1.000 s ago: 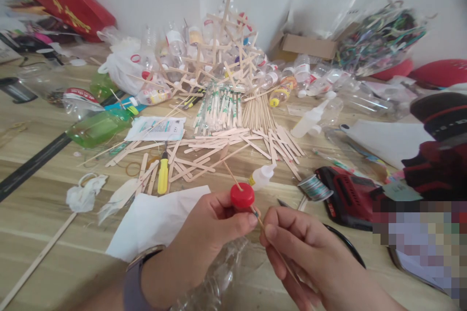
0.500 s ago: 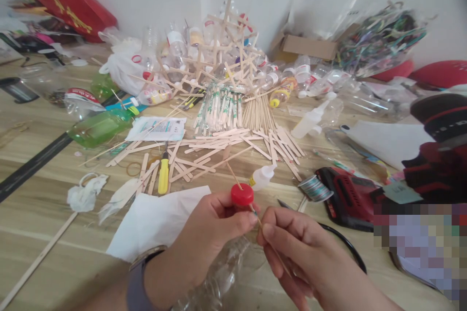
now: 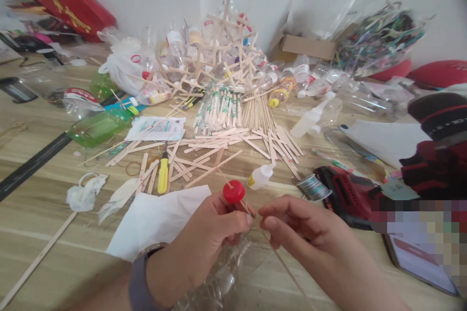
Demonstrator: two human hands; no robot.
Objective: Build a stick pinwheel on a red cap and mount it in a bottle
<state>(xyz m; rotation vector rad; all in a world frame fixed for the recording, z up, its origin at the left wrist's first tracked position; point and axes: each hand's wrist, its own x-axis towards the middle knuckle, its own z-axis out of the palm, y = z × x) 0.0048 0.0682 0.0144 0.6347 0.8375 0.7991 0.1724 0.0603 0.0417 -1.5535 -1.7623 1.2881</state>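
My left hand (image 3: 222, 226) is closed on a thin wooden skewer (image 3: 288, 267) just below a red bottle cap (image 3: 234, 192). The skewer passes through the cap, its upper end leaning up and left. A thin loop of thread or wire shows under the cap. Close on the right, my right hand (image 3: 288, 218) has thumb and forefinger slightly apart beside the skewer, with nothing visibly gripped. A clear plastic bottle (image 3: 226, 272) lies beneath my left hand, partly hidden by it.
A small glue bottle (image 3: 260, 176) stands just beyond the cap. Craft sticks (image 3: 215, 143) spread across the middle. A yellow-handled screwdriver (image 3: 163, 175) and white paper (image 3: 156, 218) lie left. A wire spool (image 3: 314, 187), red-black power tool (image 3: 350, 194) and phone (image 3: 423, 262) are right.
The red cap and my left hand have shifted slightly left, and the skewer tilts more. My right hand has loosened from the skewer, its fingers now parted.
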